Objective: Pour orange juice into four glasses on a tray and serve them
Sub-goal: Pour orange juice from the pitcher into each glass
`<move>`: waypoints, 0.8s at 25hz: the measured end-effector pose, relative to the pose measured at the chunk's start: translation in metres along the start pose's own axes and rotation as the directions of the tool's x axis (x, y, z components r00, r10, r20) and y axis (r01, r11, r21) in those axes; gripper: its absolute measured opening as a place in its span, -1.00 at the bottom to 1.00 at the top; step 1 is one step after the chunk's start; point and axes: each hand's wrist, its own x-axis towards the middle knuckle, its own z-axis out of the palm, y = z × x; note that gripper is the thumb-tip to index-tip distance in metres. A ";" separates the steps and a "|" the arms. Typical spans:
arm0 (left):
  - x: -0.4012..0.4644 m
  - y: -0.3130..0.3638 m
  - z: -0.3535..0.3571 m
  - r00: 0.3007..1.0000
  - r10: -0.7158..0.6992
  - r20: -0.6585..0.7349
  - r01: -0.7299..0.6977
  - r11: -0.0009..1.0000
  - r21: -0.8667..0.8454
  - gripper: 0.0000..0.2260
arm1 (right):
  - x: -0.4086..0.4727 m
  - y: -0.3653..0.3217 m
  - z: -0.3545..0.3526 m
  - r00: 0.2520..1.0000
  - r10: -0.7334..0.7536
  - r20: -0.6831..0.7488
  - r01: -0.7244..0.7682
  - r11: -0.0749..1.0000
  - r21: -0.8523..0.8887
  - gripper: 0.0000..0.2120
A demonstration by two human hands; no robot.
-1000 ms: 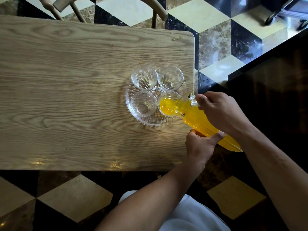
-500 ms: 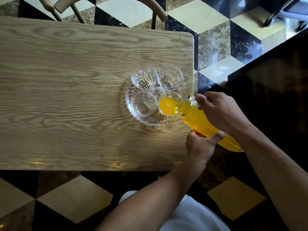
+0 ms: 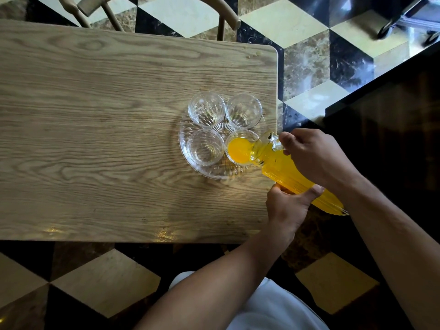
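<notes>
A ribbed clear glass bottle of orange juice (image 3: 283, 165) was held tilted, its mouth over the rim of the near-right clear glass tumbler (image 3: 240, 148), which held orange juice. The left hand (image 3: 287, 206) was closed around the bottle's lower body; the right hand (image 3: 316, 156) was closed around its neck end. Three further clear tumblers (image 3: 206, 109) (image 3: 243, 110) (image 3: 205, 147) stood empty on the round cut-glass tray (image 3: 188, 160), which rested near the right edge of the light wooden table (image 3: 95, 115).
</notes>
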 end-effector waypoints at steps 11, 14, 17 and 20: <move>-0.007 0.005 -0.002 1.000 -0.014 0.009 0.014 1.000 -0.015 -0.40 | -0.001 0.000 0.000 1.000 -0.003 0.005 0.003 1.000 -0.015 -0.53; -0.012 0.009 -0.004 1.000 -0.014 -0.001 0.014 1.000 -0.010 -0.32 | -0.002 -0.001 -0.001 1.000 -0.003 0.003 0.003 1.000 -0.005 -0.54; -0.018 0.018 -0.004 1.000 0.014 -0.024 -0.014 1.000 0.007 -0.10 | -0.003 -0.002 -0.003 1.000 -0.003 -0.001 0.003 0.999 0.037 -0.55; -0.018 0.022 -0.005 0.996 0.054 -0.067 -0.052 0.998 0.036 0.15 | -0.005 -0.002 -0.006 1.000 -0.004 0.007 0.004 0.995 0.101 -0.58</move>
